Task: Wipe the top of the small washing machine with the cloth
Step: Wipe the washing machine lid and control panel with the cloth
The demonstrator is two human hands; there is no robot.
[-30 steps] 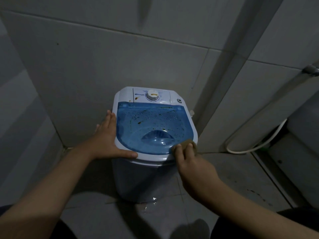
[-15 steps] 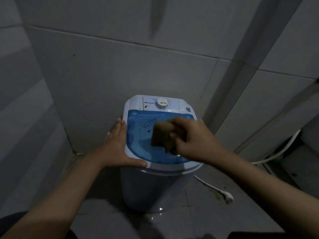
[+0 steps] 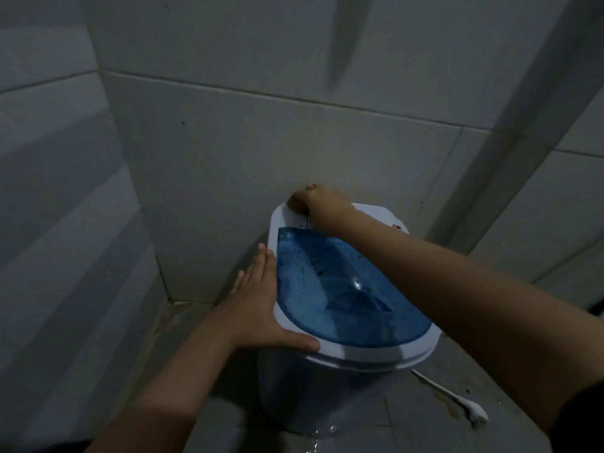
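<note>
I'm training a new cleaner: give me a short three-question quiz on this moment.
1. True or false: the left hand lies flat against the side of the washing machine.
2. Which part is the right hand wiping with the cloth: A) the blue lid, B) the white back panel, C) the floor?
3. What lies on the floor to the machine's right?

Key: 1 true; 2 B; 3 a white plug on its cord.

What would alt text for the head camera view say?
A right hand presses a brownish cloth onto the back left corner of a small white washing machine with a translucent blue lid, while the left hand rests flat against its side.
</note>
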